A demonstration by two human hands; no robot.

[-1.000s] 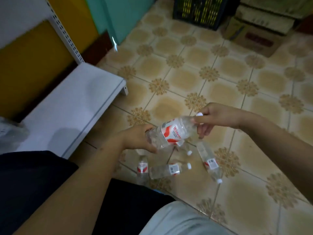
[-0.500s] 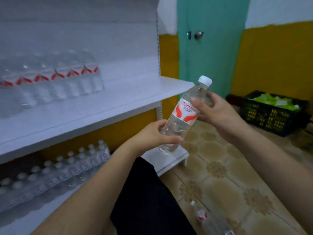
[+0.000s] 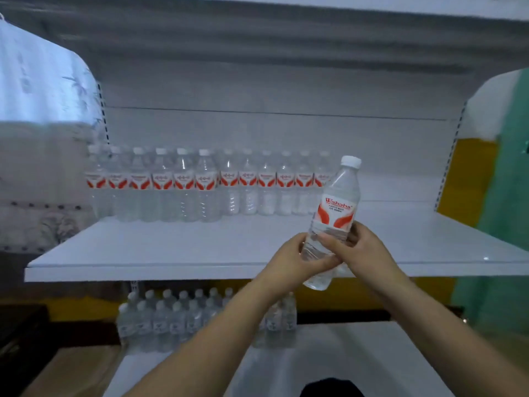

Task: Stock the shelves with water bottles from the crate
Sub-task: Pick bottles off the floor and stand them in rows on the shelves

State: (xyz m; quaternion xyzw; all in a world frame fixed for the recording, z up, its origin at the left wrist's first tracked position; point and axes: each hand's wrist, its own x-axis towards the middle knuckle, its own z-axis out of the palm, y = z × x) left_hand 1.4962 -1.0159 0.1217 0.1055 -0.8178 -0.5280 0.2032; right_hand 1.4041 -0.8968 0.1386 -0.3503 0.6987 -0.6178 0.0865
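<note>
Both hands, left (image 3: 297,259) and right (image 3: 362,250), clasp the bottle (image 3: 333,216) low at frame centre, cap tilted up-right, the row's (image 3: 206,184) open end just up-left on the shelf (image 3: 171,253).

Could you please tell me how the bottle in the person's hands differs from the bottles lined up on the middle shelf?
The held bottle is tilted, gripped low by the left hand and right hand; the shelf row stands upright, untouched. The held bottle hangs in front of the middle shelf; the row sits at its back. All share white caps and red-and-white labels.
</note>
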